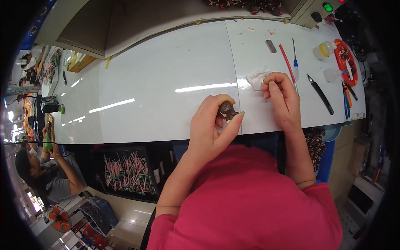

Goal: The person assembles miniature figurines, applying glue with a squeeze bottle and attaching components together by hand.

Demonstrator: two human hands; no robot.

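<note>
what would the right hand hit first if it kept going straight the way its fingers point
The right hand points up-left at the white crumpled cloth already at its fingertips, so that comes first; beyond it lies bare white table, though depth is unclear.

A small dark brown, lumpy wound part (227, 110) sits pinched in the fingers above the white desk's near edge. A crumpled white cloth wad (256, 78) lies just beyond it, gripped at one end.

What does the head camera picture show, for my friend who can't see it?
A person's left hand pinches a small dark brown lumpy part over a glossy white worktable, while the right hand grips a crumpled white cloth. Hand tools lie to the right.
</note>
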